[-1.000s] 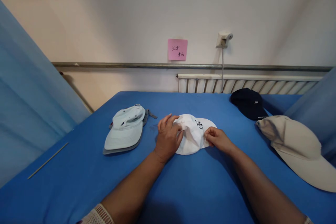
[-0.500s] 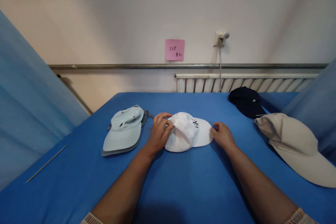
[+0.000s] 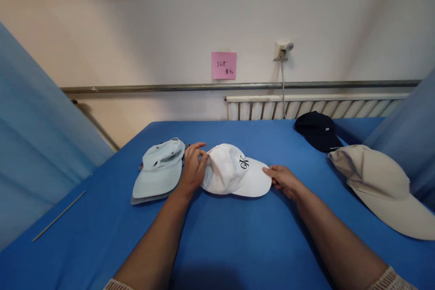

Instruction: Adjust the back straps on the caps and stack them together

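Observation:
A white baseball cap (image 3: 226, 170) with a black monogram sits in the middle of the blue-covered table, its brim pointing right. My right hand (image 3: 283, 179) pinches the brim's right edge, thumb on top and fingers underneath. At the cap's back, my left hand (image 3: 195, 167) has thumb and fingers closed on the edge of the crown. Just left of that hand lies a light blue cap (image 3: 159, 174) with a small dark logo, stacked on a grey cap (image 3: 149, 199) that is mostly hidden.
A beige cap (image 3: 380, 181) lies at the right, and a navy cap (image 3: 317, 131) is behind it. A thin stick (image 3: 59, 216) rests near the left edge of the blue table cover (image 3: 217, 244). Blue curtains (image 3: 41, 145) hang on both sides; a radiator (image 3: 316, 104) stands behind.
The white cap has shifted left and its brim has turned slightly toward me. My left hand moved left with it, and my right hand has closed on the brim.

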Tool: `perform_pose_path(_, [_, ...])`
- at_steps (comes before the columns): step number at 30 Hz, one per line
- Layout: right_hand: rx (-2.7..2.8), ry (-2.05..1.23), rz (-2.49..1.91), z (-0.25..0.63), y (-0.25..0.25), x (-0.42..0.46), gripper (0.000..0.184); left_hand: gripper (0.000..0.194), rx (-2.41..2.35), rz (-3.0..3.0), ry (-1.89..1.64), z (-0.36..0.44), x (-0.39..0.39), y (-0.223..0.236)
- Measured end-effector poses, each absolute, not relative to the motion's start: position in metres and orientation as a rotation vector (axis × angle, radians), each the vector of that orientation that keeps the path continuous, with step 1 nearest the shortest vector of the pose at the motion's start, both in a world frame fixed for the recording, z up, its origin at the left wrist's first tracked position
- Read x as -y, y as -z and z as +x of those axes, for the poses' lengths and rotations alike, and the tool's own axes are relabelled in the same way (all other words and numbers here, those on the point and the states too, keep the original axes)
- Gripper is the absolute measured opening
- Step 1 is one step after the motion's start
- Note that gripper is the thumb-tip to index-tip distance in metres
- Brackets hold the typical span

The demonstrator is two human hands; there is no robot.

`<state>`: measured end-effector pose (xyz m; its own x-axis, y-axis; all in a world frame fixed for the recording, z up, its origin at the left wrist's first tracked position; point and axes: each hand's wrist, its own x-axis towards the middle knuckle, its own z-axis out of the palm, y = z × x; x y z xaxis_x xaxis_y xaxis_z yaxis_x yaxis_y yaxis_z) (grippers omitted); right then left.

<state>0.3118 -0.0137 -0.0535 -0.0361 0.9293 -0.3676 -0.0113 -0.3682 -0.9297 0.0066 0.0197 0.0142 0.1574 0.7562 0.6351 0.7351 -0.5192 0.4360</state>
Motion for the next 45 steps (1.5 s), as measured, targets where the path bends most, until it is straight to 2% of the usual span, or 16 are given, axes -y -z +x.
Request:
perform_pose_path(6, [0.968, -1.517, -1.435, 0.320, 0.055, 0.010, 0.032, 0.023, -1.561, 2.152, -1.399, 0.005, -0.022, -0.012])
perform_pose_path(12, [0.811, -1.638, -1.304, 0.324, 0.059, 0.007, 0.022, 0.014, -1.613, 1.888, -1.639, 0.012, -0.021, 0.000])
perform_pose_path(20, [0.574, -1.606, -1.060, 0.321, 0.061, 0.002, 0.023, 0.016, -1.545, 1.875, -1.796, 0.028, -0.010, 0.005])
perform_pose_path(31, [0.263, -1.214, -0.908, 0.360, 0.067, -0.058, 0.026, 0.009, -1.305, 2.142, -1.134, 0.056, -0.009, 0.036])
perform_pose_path(41, [0.089, -1.092, -1.038, 0.395, 0.079, -0.119, 0.014, 0.011, -1.323, 1.917, -0.912, 0.045, -0.024, 0.046])
perform_pose_path(45, [0.066, -1.076, -1.083, 0.395, 0.089, -0.123, 0.016, 0.011, -1.307, 1.928, -0.869, 0.044, -0.026, 0.048])
